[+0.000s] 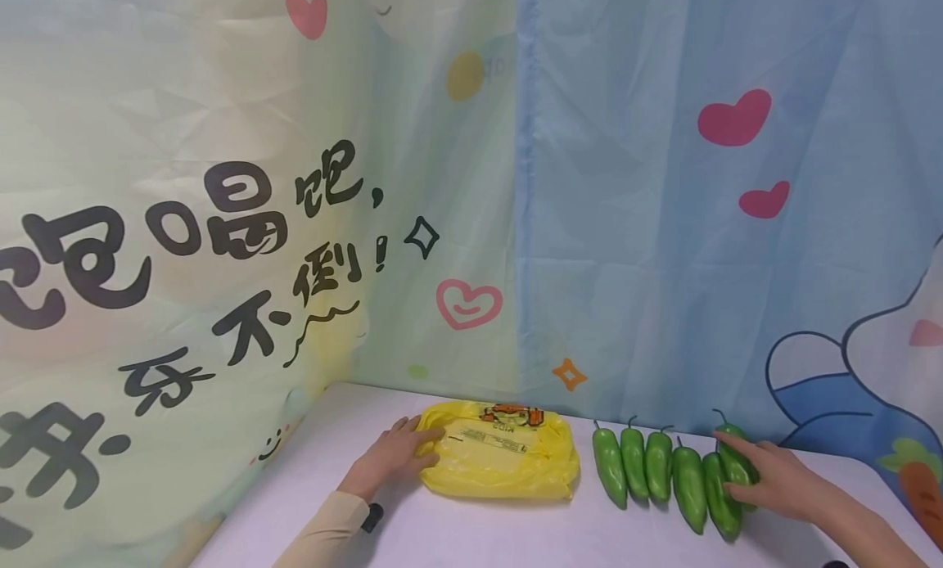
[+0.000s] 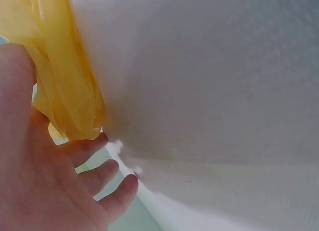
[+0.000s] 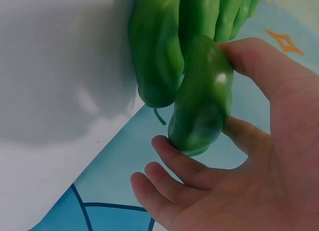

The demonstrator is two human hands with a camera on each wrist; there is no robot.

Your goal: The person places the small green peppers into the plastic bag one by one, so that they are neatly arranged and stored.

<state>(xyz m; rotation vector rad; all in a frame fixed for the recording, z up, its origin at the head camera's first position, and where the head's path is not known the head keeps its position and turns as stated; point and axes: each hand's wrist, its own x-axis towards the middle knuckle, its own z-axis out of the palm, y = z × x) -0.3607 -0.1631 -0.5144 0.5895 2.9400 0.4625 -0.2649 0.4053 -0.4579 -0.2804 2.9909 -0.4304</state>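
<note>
A crinkled yellow plastic bag [image 1: 501, 478] with a printed cartoon lies on the table. My left hand [image 1: 394, 453] holds its left end between thumb and index finger; the other fingers [image 2: 119, 193] spread loosely beside it in the left wrist view. To the right of the bag, several green peppers [image 1: 689, 486] lie side by side in a row, stems toward the back. At the row's right end my right hand [image 1: 784, 480] pinches a green pepper [image 3: 202, 96] between thumb and fingers, tilted beside its neighbour.
A white table [image 1: 545, 535] bears everything. Its back edge meets a printed fabric backdrop [image 1: 611, 224] with hearts and large black characters. Small dark pieces show at the left wrist [image 1: 372, 517] and at the lower right edge.
</note>
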